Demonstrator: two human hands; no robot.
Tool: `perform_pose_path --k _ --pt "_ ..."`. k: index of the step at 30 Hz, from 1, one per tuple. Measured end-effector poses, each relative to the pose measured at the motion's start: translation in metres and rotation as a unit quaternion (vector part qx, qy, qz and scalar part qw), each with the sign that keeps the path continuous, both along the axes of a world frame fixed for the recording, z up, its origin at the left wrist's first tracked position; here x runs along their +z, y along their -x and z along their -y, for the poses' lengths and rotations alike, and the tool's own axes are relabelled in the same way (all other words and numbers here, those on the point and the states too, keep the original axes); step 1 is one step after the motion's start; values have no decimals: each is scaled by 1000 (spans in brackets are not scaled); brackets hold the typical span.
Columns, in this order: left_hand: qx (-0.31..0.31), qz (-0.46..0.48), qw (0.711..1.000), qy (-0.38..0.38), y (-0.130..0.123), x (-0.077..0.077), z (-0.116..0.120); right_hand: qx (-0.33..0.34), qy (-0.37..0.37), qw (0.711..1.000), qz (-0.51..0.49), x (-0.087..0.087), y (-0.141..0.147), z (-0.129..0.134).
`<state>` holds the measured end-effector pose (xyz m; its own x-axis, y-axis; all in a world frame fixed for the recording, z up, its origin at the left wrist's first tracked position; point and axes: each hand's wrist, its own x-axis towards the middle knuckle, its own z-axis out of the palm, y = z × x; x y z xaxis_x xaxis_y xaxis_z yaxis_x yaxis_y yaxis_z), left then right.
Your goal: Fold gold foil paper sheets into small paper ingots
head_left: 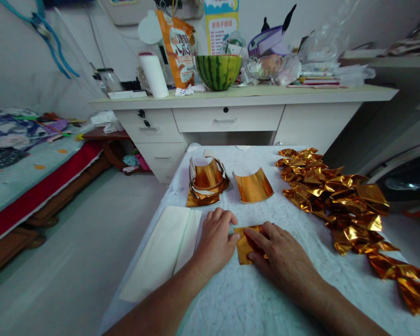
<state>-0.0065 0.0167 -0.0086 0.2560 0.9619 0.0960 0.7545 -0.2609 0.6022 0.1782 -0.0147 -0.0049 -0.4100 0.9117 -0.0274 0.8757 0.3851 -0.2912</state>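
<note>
Right under your fingers lies a small rectangular sheet of gold foil (244,250), smooth and softly shiny, flat on the table (238,298) in front of you. Your right hand (283,256) covers its right side, the index fingertip resting on the upper face and the thumb low near the closer edge. Your left hand (215,240) is at the sheet's left edge, its fingers curled and its thumb tip right beside the foil. A sliver of something pale shows between that thumb and index finger, but they overlap too much to tell whether either hand pinches anything.

Just left of your left hand, a long stack of white paper (157,254) lies matte and flat, with a lengthwise crease. Beyond your hands, one gold sheet (255,186) bows upward at its sides like a shallow trough; beside it, a coiled bundle of gold strips (210,179) curls into loose rings. To the right sprawls a glossy heap of crumpled, twisted foil pieces (336,196), all sharp folds and bright glints. A wrinkled pale cloth covers the tabletop.

Farther back, a white drawer unit (227,116) carries a striped green watermelon half (219,72) and a crinkly orange pouch (181,51).
</note>
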Motion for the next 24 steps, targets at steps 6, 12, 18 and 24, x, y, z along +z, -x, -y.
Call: perform_pose_path --k 6,12,18,24 --pt "-59 32 998 3 1 3 3 -9 3 1000 -11 3 2 1" --pt "-121 13 990 68 5 6 4 3 5 999 -31 5 1 3" --pt "-137 -10 986 99 8 11 3 16 -11 999 -43 5 1 3" --pt "-148 -16 983 103 10 11 3 -2 -7 999 -33 5 3 5"
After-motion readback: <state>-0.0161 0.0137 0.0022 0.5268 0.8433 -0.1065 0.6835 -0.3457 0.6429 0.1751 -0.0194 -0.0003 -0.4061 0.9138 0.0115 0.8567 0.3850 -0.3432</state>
